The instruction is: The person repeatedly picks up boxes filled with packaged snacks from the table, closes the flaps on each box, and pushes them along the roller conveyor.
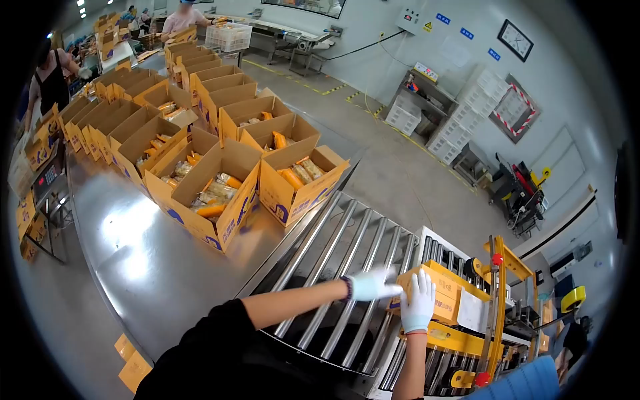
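Observation:
A closed cardboard carton lies at the mouth of the yellow-framed carton sealer, on the rollers between its side guides. My right hand, in a white glove, rests on the carton's near end with fingers stretched out. Just left of it, over the roller conveyor, is my gloved left hand. Motion blurs it a little, but its fingers point toward the carton and hold nothing.
Several open cartons of orange-and-clear packets stand on the steel table. A co-worker stands at the far end, another person at left. White crates are stacked by the wall.

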A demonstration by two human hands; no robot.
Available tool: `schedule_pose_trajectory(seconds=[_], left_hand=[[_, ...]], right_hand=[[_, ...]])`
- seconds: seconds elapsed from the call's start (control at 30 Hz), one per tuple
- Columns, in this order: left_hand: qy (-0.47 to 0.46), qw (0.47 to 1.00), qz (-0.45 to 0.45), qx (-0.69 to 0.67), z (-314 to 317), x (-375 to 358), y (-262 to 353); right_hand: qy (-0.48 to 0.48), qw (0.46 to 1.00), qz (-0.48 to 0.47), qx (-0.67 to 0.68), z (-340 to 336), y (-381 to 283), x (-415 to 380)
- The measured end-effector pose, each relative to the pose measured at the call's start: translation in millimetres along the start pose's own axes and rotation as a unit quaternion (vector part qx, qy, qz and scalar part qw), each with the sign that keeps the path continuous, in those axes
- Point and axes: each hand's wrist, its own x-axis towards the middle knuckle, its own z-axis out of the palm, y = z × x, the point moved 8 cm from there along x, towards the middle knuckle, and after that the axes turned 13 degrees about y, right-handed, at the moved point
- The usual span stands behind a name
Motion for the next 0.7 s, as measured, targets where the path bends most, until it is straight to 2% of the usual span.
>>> schedule_pose_trajectory(seconds=[0.03, 0.07, 0.1, 0.13, 0.17, 0.2, 0.23, 0.27, 0.3, 0.33, 0.37, 0.4, 0.43, 0.47, 0.5, 0.53, 0.57, 0.6, 0.63, 0.7], left_hand=[[0.249, 0.958, 0.121, 0.080, -31.5, 9.3, -18.6], [0.303, 0.914, 0.065, 0.262, -96.5, 0.8, -3.8], [0.409, 0.840, 0.059, 0.352, -154.3, -13.6, 5.7], [0.493, 0.670, 0.031, 0.554, -193.7, -26.8, -2.5], [0.502, 0.689, -0.039, 0.521, -228.7, -18.3, -51.4], [0.346, 0.788, -0.154, 0.486, -238.0, -22.0, -87.9], [0.432, 0.813, -0.089, 0.381, -242.0, -18.9, -123.8], [0.417, 0.821, -0.056, 0.386, -235.3, -28.4, -118.6], [0.386, 0.832, -0.023, 0.398, -222.5, -44.2, -105.9], [0.366, 0.836, 0.012, 0.408, -210.9, -68.4, -86.2], [0.352, 0.846, 0.054, 0.396, -202.0, -92.8, -83.6], [0.316, 0.879, 0.092, 0.344, -199.9, -115.2, -71.0], [0.292, 0.917, 0.150, 0.227, -200.3, -131.1, -70.5], [0.291, 0.912, 0.196, 0.215, -206.1, -145.7, -55.6], [0.293, 0.904, 0.240, 0.200, -210.1, -156.1, -40.1], [0.290, 0.907, 0.239, 0.193, -210.9, -154.9, -38.9], [0.213, 0.954, 0.190, 0.090, -205.1, -145.4, -47.4], [0.130, 0.982, 0.139, -0.014, -197.6, -137.9, -53.7], [0.077, 0.995, 0.068, 0.005, -189.3, -125.9, -57.0], [0.099, 0.989, -0.058, -0.088, -180.8, -97.2, -80.9]], right_hand=[[0.005, 0.999, 0.031, -0.025, 0.3, 9.8, -6.7], [0.010, 0.997, 0.061, -0.048, -0.4, 16.6, -10.5], [0.012, 0.997, 0.063, -0.050, -4.8, 12.0, -7.6], [-0.017, 0.995, 0.066, -0.075, -8.0, 3.9, -2.8], [-0.046, 0.992, 0.069, -0.100, -8.4, -3.4, -1.8], [-0.038, 0.984, 0.115, 0.133, 11.5, -8.4, -5.5], [0.011, 0.963, 0.100, 0.251, 10.1, -43.9, -1.4], [-0.018, 0.901, 0.164, 0.402, 28.8, -67.1, -6.8], [-0.106, 0.880, 0.196, 0.420, 44.4, -95.8, -2.7], [-0.099, 0.886, 0.154, 0.426, 65.8, -110.8, -5.5], [-0.099, 0.862, 0.205, 0.452, 88.0, -119.4, -8.9], [-0.045, 0.831, 0.245, 0.497, 98.0, -122.4, -8.2], [0.011, 0.795, 0.284, 0.536, 101.3, -120.7, -6.6], [0.030, 0.845, 0.219, 0.486, 49.3, -131.2, 16.6], [0.137, 0.885, 0.149, 0.420, -3.3, -144.3, 36.3], [0.051, 0.913, 0.069, 0.398, -18.7, -159.7, 41.1], [-0.037, 0.927, -0.012, 0.372, -21.9, -172.9, 37.5], [-0.032, 0.930, -0.093, 0.354, -27.7, -185.0, 25.5], [-0.029, 0.921, -0.117, 0.370, -32.0, -186.6, 18.0], [-0.119, 0.876, 0.082, 0.461, -14.0, -156.1, 15.9]])
